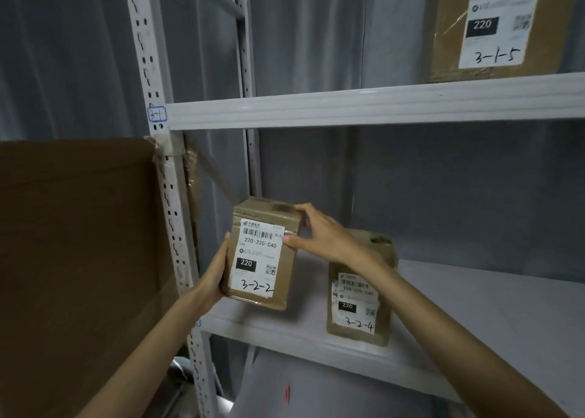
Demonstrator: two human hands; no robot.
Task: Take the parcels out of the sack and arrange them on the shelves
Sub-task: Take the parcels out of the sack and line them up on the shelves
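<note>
A small brown parcel [261, 253] with a white label marked 3-2-2 is upright at the left end of the middle shelf [474, 297]. My left hand [217, 273] grips its left side and my right hand [319, 232] holds its top right corner. I cannot tell whether it rests on the shelf or hangs just above it. A second brown parcel [359, 307] marked 3-2-4 stands on the same shelf to the right, partly behind my right forearm. The sack is out of view.
A larger parcel [503, 25] marked 3-1-5 stands on the upper shelf [348, 107] at the top right. A big brown cardboard sheet [79, 259] leans left of the perforated upright post [171, 196]. A grey wall backs the shelves.
</note>
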